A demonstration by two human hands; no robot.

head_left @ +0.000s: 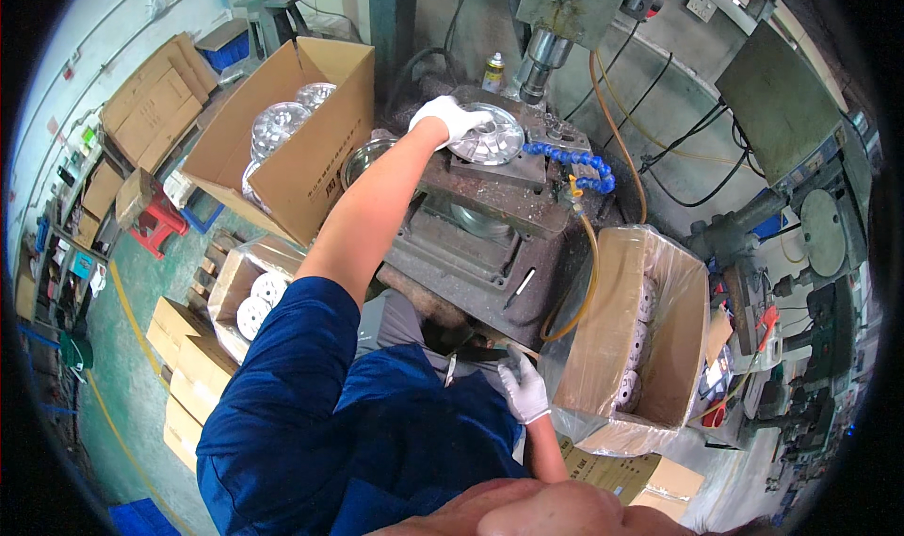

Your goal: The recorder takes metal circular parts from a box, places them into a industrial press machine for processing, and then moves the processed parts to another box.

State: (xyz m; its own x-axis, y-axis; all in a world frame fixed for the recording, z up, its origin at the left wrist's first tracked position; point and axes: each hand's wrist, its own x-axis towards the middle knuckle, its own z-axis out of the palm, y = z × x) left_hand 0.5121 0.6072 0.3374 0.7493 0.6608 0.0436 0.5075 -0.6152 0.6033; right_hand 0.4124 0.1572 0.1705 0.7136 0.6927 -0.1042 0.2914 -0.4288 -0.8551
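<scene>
My left hand (446,120), in a white glove, reaches out to the machine table and grips the left upper edge of a round, shiny metal disc (492,140) with a ribbed, wheel-like face. The disc sits on a block (508,170) on the drill press table, below the spindle (544,63). A blue segmented coolant hose (573,159) ends close to the disc's right edge. Down by my lap, my right hand (524,388), also gloved, has its fingers loosely apart, with nothing visible in them. A shiny round metal ring (367,162) lies left of the table, partly hidden by my left arm.
A cardboard box (315,173) with shiny discs stands at the left. Below it a plastic-lined box (226,286) holds pale discs. Another lined box (589,348) with discs is at my right. A spray can (492,73), a white marker (520,287) and a yellow hose (595,263) are nearby.
</scene>
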